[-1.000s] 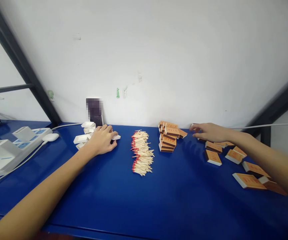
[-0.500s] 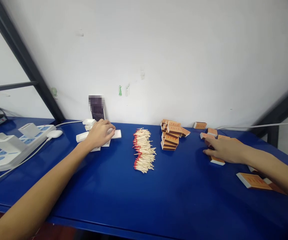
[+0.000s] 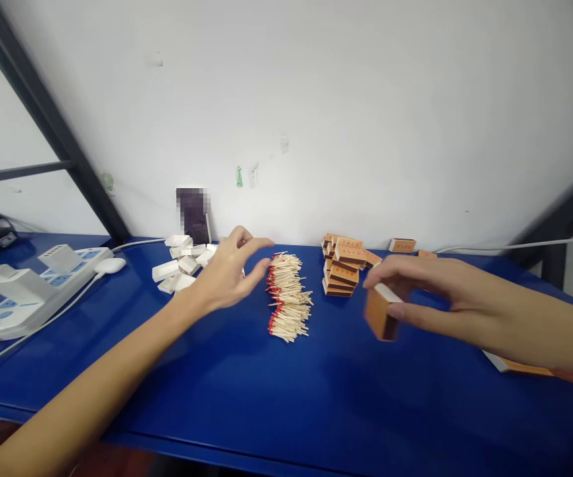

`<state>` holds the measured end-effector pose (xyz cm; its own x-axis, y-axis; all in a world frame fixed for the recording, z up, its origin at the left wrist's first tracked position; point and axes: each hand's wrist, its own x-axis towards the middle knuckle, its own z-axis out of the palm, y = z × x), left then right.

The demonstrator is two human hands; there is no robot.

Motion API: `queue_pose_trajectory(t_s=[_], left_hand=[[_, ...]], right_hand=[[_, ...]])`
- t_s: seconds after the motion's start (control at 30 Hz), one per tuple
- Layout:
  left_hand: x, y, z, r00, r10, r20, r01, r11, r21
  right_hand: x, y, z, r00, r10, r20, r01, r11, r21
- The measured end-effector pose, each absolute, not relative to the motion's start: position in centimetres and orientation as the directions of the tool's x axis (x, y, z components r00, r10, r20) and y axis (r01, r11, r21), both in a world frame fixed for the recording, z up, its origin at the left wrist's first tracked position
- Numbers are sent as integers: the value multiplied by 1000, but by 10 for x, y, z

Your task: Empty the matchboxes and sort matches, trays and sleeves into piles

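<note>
The right hand (image 3: 430, 285) pinches a matchbox (image 3: 377, 315), seemingly carrying it, next needing steady grip; the left hand (image 3: 229, 271), half-open, empty, hovers beside matches (image 3: 289, 298).

Left hand (image 3: 231, 271) half-spread, right hand (image 3: 442, 281) in a pinch

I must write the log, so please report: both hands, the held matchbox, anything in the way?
Left hand open, near match pile. Right hand gripping one matchbox, white end upward. Possibly in the way: match pile, between the hands.
</note>
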<state>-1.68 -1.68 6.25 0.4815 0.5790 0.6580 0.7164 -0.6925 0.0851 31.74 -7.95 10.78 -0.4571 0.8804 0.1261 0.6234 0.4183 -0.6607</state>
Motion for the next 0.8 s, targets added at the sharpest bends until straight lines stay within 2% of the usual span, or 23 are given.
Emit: queue_pose_trajectory(t_s=[0.07,0.13,0.27,0.37,0.5,0.67,0.73,0.8], left_hand=[[0,-29,68,456,451,767,614,-783,95],[11,-35,70,512,378,771,514,-854,78],[18,-34,67,595,312,741,388,-919,75],[17,-31,59,570,289,769,371,-926,74],[12,-28,51,584,220,781,309,-950,37],[7,-24,45,552,137,823,316,-947,-54],[7,-23,43,547,177,818,345,-938,-27],[9,-23,46,519,294,803,397,-915,79]], right_hand=[[297,-74,105,-528,832,169,482,457,-747],[279,-64,97,-514,835,198,336,408,-849],[251,-47,75,-423,889,176,4,196,-981],[240,-41,64,-393,917,72,-172,4,-985],[234,-39,55,-386,922,0,-232,-97,-968],[232,-40,46,-380,921,-89,-245,-193,-950],[231,-40,45,-371,923,-101,-251,-205,-946],[230,-38,49,-362,928,-85,-255,-186,-949]])
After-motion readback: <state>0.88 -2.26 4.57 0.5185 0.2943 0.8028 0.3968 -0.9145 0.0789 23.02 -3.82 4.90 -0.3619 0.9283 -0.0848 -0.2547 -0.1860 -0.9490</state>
